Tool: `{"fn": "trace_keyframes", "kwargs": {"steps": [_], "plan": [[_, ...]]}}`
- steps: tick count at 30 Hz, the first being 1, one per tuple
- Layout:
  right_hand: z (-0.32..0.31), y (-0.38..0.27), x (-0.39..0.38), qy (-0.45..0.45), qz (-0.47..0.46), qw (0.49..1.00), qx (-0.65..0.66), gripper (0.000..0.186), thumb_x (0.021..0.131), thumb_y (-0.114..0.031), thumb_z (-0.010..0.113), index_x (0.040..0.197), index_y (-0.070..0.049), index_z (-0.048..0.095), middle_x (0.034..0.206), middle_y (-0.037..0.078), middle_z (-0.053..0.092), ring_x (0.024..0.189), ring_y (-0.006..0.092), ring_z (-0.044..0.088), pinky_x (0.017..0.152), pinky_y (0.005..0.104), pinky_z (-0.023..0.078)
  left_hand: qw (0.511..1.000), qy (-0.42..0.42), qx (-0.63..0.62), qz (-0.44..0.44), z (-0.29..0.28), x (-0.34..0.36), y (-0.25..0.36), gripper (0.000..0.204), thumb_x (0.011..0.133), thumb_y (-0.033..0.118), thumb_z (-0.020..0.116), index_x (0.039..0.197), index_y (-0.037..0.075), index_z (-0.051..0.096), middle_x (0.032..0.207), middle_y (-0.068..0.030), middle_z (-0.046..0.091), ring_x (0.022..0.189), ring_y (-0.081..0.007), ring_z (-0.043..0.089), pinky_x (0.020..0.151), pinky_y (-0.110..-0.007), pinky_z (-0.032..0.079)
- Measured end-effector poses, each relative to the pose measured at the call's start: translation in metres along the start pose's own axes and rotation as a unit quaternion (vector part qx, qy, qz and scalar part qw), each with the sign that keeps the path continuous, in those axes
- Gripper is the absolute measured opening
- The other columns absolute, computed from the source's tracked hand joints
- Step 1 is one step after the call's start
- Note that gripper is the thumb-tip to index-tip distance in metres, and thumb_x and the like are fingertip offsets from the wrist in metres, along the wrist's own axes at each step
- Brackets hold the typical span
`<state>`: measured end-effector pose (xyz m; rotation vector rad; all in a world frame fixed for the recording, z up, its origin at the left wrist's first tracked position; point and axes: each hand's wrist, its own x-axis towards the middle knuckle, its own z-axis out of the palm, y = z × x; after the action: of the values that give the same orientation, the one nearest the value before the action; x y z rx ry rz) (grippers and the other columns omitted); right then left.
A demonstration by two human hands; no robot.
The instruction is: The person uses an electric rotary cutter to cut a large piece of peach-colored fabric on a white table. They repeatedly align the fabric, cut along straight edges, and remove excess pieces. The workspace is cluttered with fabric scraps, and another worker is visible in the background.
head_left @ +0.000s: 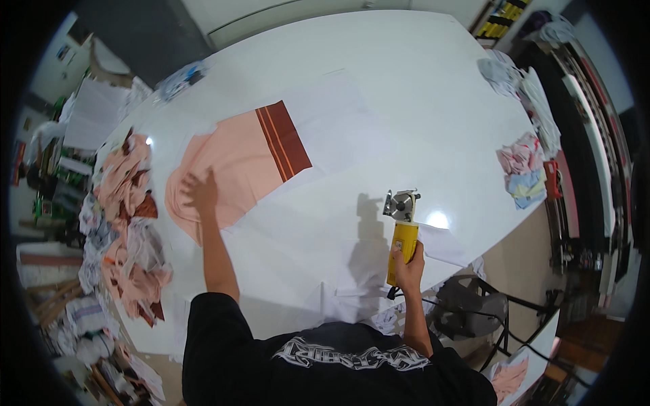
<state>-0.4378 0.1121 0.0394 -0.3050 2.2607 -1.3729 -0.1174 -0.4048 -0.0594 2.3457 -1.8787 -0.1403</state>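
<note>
My left hand [200,191] lies spread, palm down, on a piece of peach fabric [233,159] with a dark brown striped band along its far right end. The cloth is bunched in folds near that hand. White sheets of paper or cloth [335,125] lie under and beyond it. In my right hand [409,269] is a yellow electric rotary cutter [403,237], gripped by its body. Its round metal blade head points away from me, above the table and apart from the peach fabric. A black cord trails from its lower end.
The large white table [420,81] carries heaped peach fabric [128,264] along its left edge. Plastic bags [179,80] sit at the far left, and pink and blue cloths [525,169] at the right edge. A grey chair [467,308] stands close by on my right.
</note>
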Motion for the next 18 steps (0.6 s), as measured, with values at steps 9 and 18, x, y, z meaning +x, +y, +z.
{"fn": "trace_keyframes", "kwargs": {"steps": [9, 18], "plan": [[0.021, -0.030, -0.008, -0.082, -0.043, 0.993, -0.072, 0.052, 0.092, -0.022, 0.072, 0.130, 0.007, 0.050, 0.107, 0.026, 0.072, 0.097, 0.0352, 0.074, 0.085, 0.0419, 0.057, 0.962, -0.149, -0.015, 0.230, -0.019, -0.167, 0.116, 0.119, 0.081, 0.093, 0.047, 0.168, 0.018, 0.018, 0.174, -0.0204, 0.005, 0.159, -0.0463, -0.003, 0.114, -0.082, -0.003], [0.044, -0.040, -0.038, -0.212, -0.092, 0.938, -0.258, 0.052, 0.091, -0.026, 0.069, 0.127, 0.005, 0.048, 0.109, 0.034, 0.068, 0.101, 0.0528, 0.067, 0.086, 0.0552, 0.053, 0.959, -0.113, -0.048, 0.254, -0.024, -0.204, 0.050, 0.114, 0.084, 0.091, 0.047, 0.167, 0.017, 0.023, 0.173, -0.0208, 0.011, 0.159, -0.0460, 0.001, 0.115, -0.081, 0.001]]}}
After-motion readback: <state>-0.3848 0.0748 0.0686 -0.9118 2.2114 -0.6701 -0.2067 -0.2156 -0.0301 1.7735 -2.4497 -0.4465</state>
